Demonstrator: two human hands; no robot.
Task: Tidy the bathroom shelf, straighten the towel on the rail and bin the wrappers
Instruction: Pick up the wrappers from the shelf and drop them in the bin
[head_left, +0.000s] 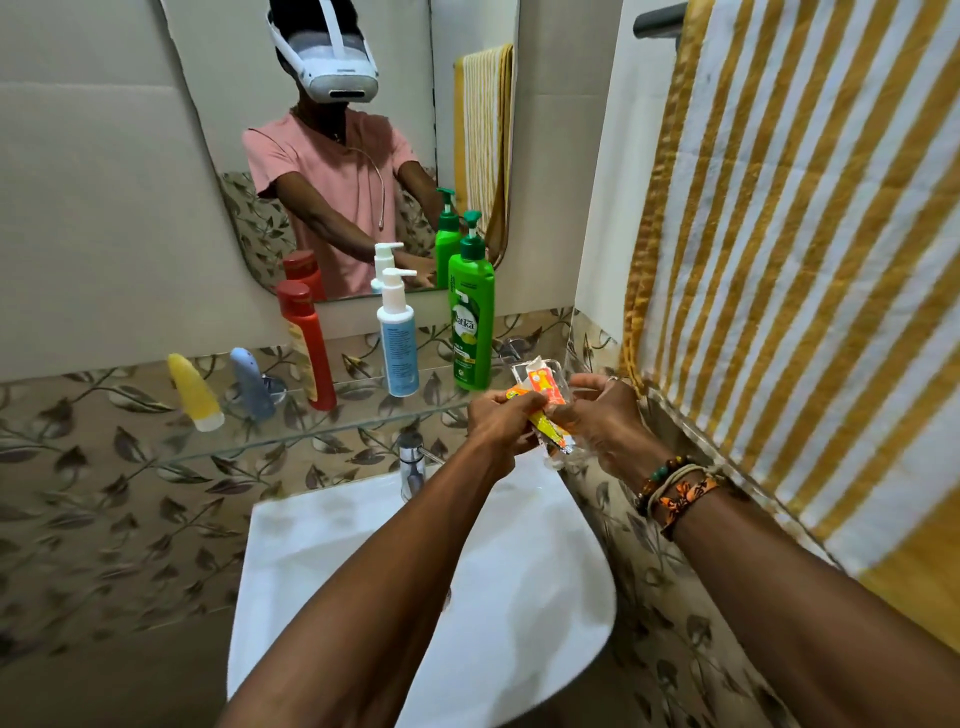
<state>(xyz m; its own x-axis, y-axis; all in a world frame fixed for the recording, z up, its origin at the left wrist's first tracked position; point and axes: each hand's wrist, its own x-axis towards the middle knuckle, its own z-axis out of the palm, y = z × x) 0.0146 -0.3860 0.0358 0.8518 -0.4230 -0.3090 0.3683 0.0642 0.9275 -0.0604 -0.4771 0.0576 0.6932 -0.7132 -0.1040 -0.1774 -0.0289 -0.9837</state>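
- Head view, hands: both forearms reach forward from the bottom of the frame and meet right of centre, above the far edge of the white sink (415, 571) and just in front of the right end of the glass shelf (311, 433).
- The left hand (498, 422) comes in from the bottom centre, back of the hand up. Its fingers are curled and its thumb pinches the wrappers (543, 397) from the left.
- The right hand (600, 421) comes in from the lower right, with beaded and corded bracelets (675, 488) on the wrist. Its fingers are curled round the same bundle from the right, so both hands are closed on it.
- The wrappers are a crumpled bunch of orange, yellow and clear plastic. They are held between the two hands and lifted off the shelf, with one clear end sticking up and another hanging below.
- Along the shelf, from left to centre, stand a yellow tube (195, 392), a blue-grey tube (252, 384), a red bottle (306, 345), a white pump bottle (397, 338) and a green pump bottle (471, 312), all upright and apart from one another.
- The yellow-and-white striped towel (805, 260) hangs flat over the rail (660, 21) and fills the right side of the frame.
- A chrome tap (413, 462) sits below the shelf, and a mirror (337, 156) fills the upper centre.
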